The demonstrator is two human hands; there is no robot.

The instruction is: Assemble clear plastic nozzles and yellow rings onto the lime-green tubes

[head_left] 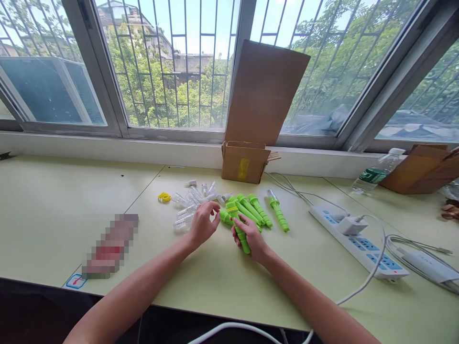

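My right hand [251,237] is closed around a bright green ribbed plastic stick [238,226], holding it upright and slightly tilted above the pale green table [53,215]. My left hand [203,222] is right beside it, fingers curled and pinched toward the stick's top end. Whether those fingers hold anything is hidden. Just behind the hands lie several more green sticks [255,208], one set apart [279,216] to the right. Several small clear plastic caps [189,205] are scattered to the left of them, with a small yellow coiled piece [164,196] at the far left.
An open cardboard box [244,161] stands against the window sill behind the parts. A white power strip [358,241] with a plugged charger and cables lies at the right. A water bottle [376,171] and another cardboard box [423,168] sit far right. A blurred-out object [111,246] lies at the left front.
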